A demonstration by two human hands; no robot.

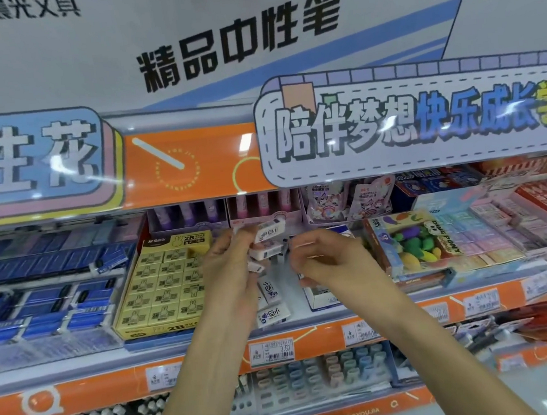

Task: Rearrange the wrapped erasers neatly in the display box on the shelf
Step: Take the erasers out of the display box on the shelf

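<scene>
Two bare hands work at the shelf: the left hand (229, 261) holds three white wrapped erasers (266, 241), fanned between its fingers, and the right hand (323, 259) is curled, its grip hidden. Two more white wrapped erasers (273, 315) lie loose below, toward the front edge of the shelf (310, 336). One yellow display box of 2B erasers (165, 286) stands to the left, showing about five rows of three; the hand hides part of them. One box of fruit-shaped erasers (414, 244) stands to the right. Farther items are too blurred to count.
</scene>
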